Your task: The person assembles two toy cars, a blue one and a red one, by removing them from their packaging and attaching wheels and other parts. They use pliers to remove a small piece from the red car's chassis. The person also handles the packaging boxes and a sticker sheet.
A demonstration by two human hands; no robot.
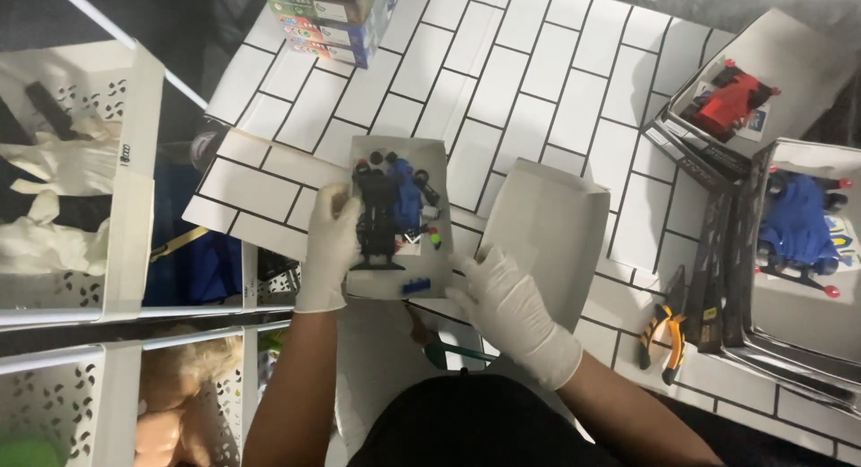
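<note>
A: Where does the shallow box tray (397, 218) sit relative to the hands?

B: It lies between them, its long axis running away from the person. The left hand (328, 244) is on it, and the right hand (504, 298) sits just off its near right corner.

A: What is the left hand doing?

B: Its gloved fingers are curled closed around the tray's left edge, thumb on the upper face beside the black toy car chassis (377, 218). A blue car body (408, 196) lies to the far side of that from the grip, with small loose parts nearby.

A: And the right?

B: Its fingers are spread loosely and rest flat, touching the near edge of the grey box lid (554, 238), which lies just right of the tray. I judge it holds nothing; whether a fingertip touches the tray, I cannot tell.

A: Anything else close?

B: Orange-handled pliers (665, 334) lie well off to the right of the right hand, beside the stacked open boxes (789, 252).
</note>
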